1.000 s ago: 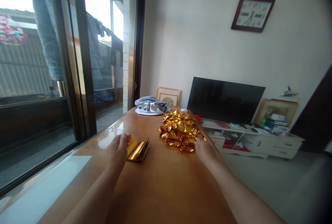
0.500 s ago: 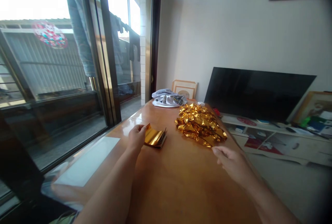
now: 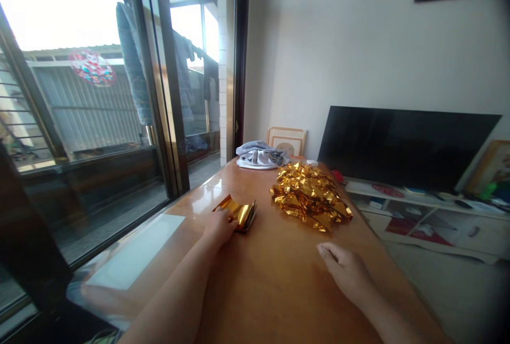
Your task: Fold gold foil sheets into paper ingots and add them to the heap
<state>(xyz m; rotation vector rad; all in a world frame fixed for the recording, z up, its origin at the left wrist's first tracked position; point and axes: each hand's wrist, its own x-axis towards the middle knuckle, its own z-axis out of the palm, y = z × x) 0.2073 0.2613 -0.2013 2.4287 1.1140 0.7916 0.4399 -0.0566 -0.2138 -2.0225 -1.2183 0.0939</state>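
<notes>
Left hand (image 3: 218,228) on folded gold foil (image 3: 241,212), fingers apparently closed, grip partly hidden; right hand (image 3: 346,272), fingers open, empty, near crumpled gold foil (image 3: 311,198) on wooden surface (image 3: 279,291).

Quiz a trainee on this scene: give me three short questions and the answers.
1. True or false: the right hand touches the crumpled gold foil pile.
2. Which hand touches the folded stack of gold foil?
A. right hand
B. left hand
C. neither hand
3. What is the large black flat panel beyond the far right side of the table?

Key:
1. False: the right hand is apart from the pile.
2. B
3. A television
</notes>
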